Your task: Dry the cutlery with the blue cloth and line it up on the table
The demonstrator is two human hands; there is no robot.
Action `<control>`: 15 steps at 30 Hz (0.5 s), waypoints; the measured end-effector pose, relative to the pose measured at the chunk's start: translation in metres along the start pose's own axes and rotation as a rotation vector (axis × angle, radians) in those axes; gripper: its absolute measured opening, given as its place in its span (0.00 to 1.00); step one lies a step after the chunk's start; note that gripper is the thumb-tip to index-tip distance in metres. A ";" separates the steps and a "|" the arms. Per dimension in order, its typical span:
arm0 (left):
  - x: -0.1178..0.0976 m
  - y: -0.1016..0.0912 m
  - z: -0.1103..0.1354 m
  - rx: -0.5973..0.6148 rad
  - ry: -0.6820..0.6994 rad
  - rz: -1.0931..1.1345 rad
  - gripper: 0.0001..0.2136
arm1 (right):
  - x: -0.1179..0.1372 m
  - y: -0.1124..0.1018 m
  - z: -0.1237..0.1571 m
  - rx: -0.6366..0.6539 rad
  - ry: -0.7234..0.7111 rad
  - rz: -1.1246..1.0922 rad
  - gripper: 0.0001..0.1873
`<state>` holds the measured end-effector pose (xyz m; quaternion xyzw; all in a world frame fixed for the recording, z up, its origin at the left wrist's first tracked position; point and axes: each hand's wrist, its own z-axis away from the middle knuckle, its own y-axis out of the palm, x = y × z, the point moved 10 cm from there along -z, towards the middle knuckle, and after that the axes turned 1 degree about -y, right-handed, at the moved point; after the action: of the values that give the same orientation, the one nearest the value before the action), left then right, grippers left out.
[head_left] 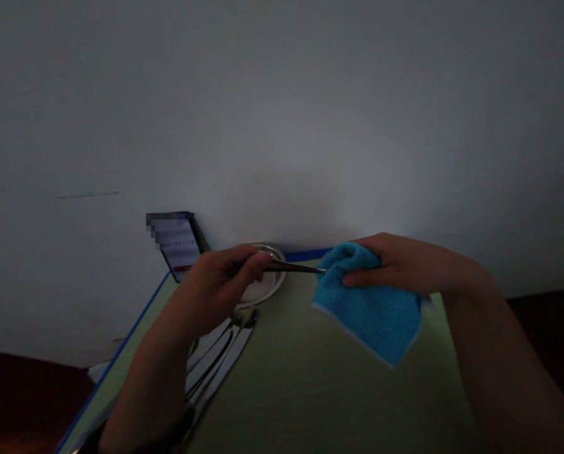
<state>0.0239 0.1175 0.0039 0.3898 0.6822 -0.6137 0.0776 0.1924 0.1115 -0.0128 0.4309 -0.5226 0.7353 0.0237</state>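
My left hand (235, 271) is closed in a pinch on the handle of a piece of metal cutlery (294, 267), held level above the table. The far end of the cutlery goes into a blue cloth (371, 318), so I cannot tell whether it is a spoon or a fork. Folded around that end, the cloth is gripped between the thumb and fingers of my right hand (381, 261); a corner hangs down. Behind my left hand stands a round metal bowl (278, 287), partly covered by the hand.
Several pieces of metal cutlery (223, 353) lie on a white cloth or paper beside my left forearm. A phone (180, 246) leans against the grey wall (282, 126). The pale green table (320, 384) has a blue edge and meets the wall at the back.
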 end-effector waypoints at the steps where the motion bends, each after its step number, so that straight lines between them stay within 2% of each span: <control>1: 0.004 0.000 0.000 0.012 -0.017 0.017 0.14 | -0.003 -0.002 0.001 -0.005 0.021 0.007 0.17; 5: 0.016 0.011 0.005 0.147 -0.069 0.087 0.15 | -0.007 -0.007 0.001 -0.061 0.030 0.057 0.16; 10: 0.019 0.039 0.014 0.367 -0.183 0.251 0.19 | 0.009 -0.022 -0.003 -0.301 -0.061 0.238 0.13; 13: 0.018 0.046 0.014 0.387 -0.238 0.304 0.22 | 0.021 -0.027 -0.002 -0.410 -0.134 0.251 0.11; 15: 0.017 0.046 0.013 0.379 -0.228 0.274 0.21 | 0.025 -0.027 -0.001 -0.415 -0.171 0.203 0.12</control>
<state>0.0361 0.1104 -0.0451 0.4144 0.4825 -0.7545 0.1621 0.1893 0.1142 0.0238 0.4227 -0.7031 0.5717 -0.0063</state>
